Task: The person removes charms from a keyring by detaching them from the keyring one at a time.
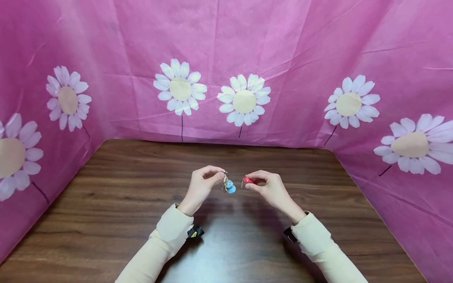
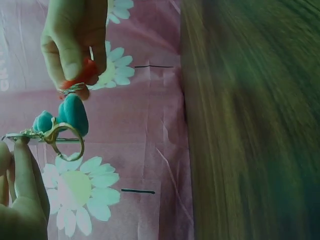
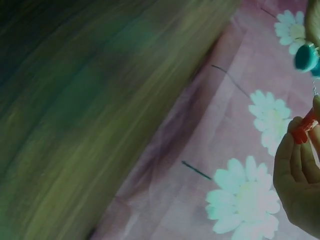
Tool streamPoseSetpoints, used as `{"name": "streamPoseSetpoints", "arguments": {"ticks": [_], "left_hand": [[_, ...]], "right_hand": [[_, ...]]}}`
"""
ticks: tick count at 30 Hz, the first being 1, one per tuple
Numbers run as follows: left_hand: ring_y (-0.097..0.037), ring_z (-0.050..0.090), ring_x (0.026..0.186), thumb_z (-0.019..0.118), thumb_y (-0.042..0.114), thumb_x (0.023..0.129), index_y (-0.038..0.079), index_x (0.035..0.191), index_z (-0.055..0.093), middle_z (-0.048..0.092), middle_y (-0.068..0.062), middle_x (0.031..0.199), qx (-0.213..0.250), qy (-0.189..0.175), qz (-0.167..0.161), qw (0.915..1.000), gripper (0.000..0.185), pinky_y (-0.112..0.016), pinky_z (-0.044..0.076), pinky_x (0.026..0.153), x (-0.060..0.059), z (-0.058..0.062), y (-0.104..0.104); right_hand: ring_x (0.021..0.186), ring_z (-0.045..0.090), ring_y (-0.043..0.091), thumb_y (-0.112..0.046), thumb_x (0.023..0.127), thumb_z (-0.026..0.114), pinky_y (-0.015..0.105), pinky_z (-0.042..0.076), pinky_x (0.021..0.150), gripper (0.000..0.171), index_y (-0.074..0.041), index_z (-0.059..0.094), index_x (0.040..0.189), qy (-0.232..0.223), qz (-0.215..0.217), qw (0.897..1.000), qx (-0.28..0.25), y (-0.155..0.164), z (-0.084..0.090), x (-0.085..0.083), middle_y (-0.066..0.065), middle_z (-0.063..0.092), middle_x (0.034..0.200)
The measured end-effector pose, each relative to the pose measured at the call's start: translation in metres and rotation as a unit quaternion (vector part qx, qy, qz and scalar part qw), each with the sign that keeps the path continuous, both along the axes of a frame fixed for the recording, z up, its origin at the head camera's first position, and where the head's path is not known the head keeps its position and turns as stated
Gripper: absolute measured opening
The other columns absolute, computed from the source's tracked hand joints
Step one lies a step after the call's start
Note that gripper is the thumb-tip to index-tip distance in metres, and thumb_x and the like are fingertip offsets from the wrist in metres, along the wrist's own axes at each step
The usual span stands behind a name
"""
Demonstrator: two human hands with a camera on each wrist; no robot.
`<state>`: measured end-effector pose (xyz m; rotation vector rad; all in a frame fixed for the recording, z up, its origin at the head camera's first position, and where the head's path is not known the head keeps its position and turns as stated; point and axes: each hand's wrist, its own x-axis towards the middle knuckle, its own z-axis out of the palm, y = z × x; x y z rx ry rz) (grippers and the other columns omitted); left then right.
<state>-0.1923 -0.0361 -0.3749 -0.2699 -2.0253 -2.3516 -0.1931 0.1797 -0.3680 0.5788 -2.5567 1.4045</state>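
Note:
In the head view my left hand (image 1: 201, 188) pinches a keychain between thumb and fingertips, above the table. A small rounded blue charm (image 1: 231, 188) hangs from its metal parts. The left wrist view shows the keychain's gold ring (image 2: 82, 145) and the charm, teal there. My right hand (image 1: 273, 189) pinches a red charm (image 1: 248, 180) a short way to the right. From the red charm a short silver chain (image 2: 72, 89) comes out on the side facing the keychain. The two charms are apart in the head view. Fingers cover much of the red charm, and its shape cannot be told.
A brown wood-grain table (image 1: 124, 220) lies under both hands. Pink cloth (image 1: 212, 31) printed with white daisies surrounds its back and sides. Each wrist carries a dark strap device (image 1: 195, 231) over a cream sleeve (image 1: 161, 239).

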Motion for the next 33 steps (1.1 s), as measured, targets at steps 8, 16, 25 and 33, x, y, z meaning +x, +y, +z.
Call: {"name": "streamPoseSetpoints", "arguments": {"ticks": [8,16,25,33], "left_hand": [[-0.007,0.063,0.073,0.065,0.004,0.082,-0.008,0.097,0.064,0.067,0.001,0.079,-0.01,0.0,-0.032,0.9994,0.019,-0.03,0.055,0.073,0.005,-0.004,-0.005],[-0.007,0.063,0.076,0.065,0.006,0.083,-0.01,0.099,0.063,0.068,-0.005,0.086,-0.027,0.008,-0.049,0.9984,0.023,-0.031,0.054,0.076,0.004,-0.003,-0.008],[-0.007,0.063,0.075,0.065,0.006,0.083,-0.011,0.1,0.062,0.068,-0.004,0.084,-0.033,0.013,-0.064,0.9973,0.024,-0.03,0.055,0.075,0.002,-0.003,-0.006],[-0.007,0.063,0.074,0.064,0.004,0.083,-0.01,0.098,0.063,0.068,-0.008,0.085,-0.038,0.02,-0.061,0.9972,0.021,-0.031,0.055,0.075,0.003,-0.003,-0.007]], "right_hand": [[0.077,0.064,0.005,-0.005,0.072,0.075,0.018,0.052,0.067,0.029,0.002,0.069,0.1,-0.115,-0.025,0.992,-0.044,0.006,-0.023,-0.043,0.017,0.07,0.091],[0.073,0.06,0.004,-0.007,0.072,0.076,0.018,0.049,0.067,0.031,0.0,0.069,0.101,-0.127,-0.057,0.99,0.015,0.008,-0.045,-0.078,0.014,0.07,0.09],[0.072,0.059,0.003,-0.004,0.071,0.076,0.016,0.047,0.065,0.032,0.002,0.068,0.102,-0.172,-0.088,0.981,0.007,0.023,-0.073,-0.091,0.015,0.07,0.093],[0.074,0.057,0.006,-0.007,0.07,0.077,0.019,0.045,0.068,0.029,-0.001,0.07,0.097,-0.132,-0.108,0.983,0.072,0.036,-0.079,-0.093,0.013,0.07,0.092]]}}
